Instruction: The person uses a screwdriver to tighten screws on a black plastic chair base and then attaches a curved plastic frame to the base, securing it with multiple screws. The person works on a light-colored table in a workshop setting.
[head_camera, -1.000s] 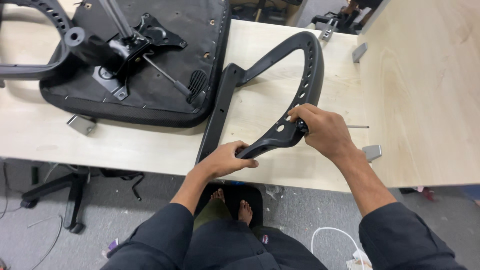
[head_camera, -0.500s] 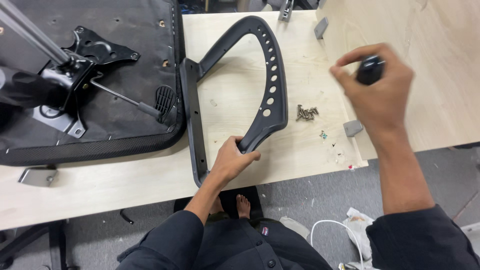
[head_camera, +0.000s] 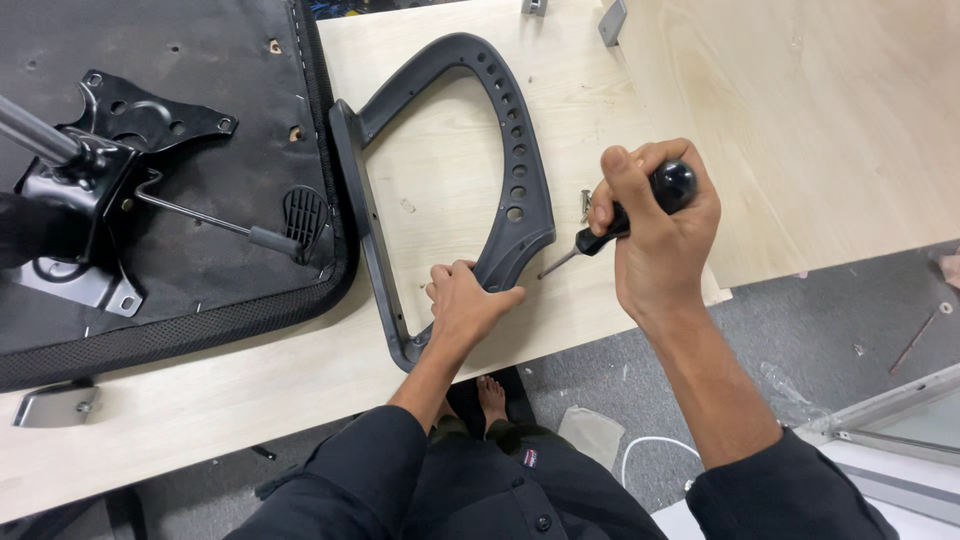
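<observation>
A black curved chair armrest frame (head_camera: 515, 150) with a row of holes lies flat on the pale wooden table (head_camera: 440, 180). My left hand (head_camera: 463, 305) grips its near lower corner. My right hand (head_camera: 660, 235) is closed around a black-handled screwdriver (head_camera: 640, 205), whose metal tip points down-left toward the frame's lower outer edge, close to my left hand. A few small screws (head_camera: 586, 203) lie on the table just behind the screwdriver.
An upturned black chair seat (head_camera: 180, 240) with its metal mechanism plate (head_camera: 110, 150) and lever fills the left of the table, touching the frame. A metal bracket (head_camera: 52, 405) sits at the near left edge. Grey floor and my bare feet (head_camera: 480, 395) show below.
My right hand has come down from the raised position at the right and brought the screwdriver tip close to the frame's lower edge. My left hand stays on the frame's near corner.
</observation>
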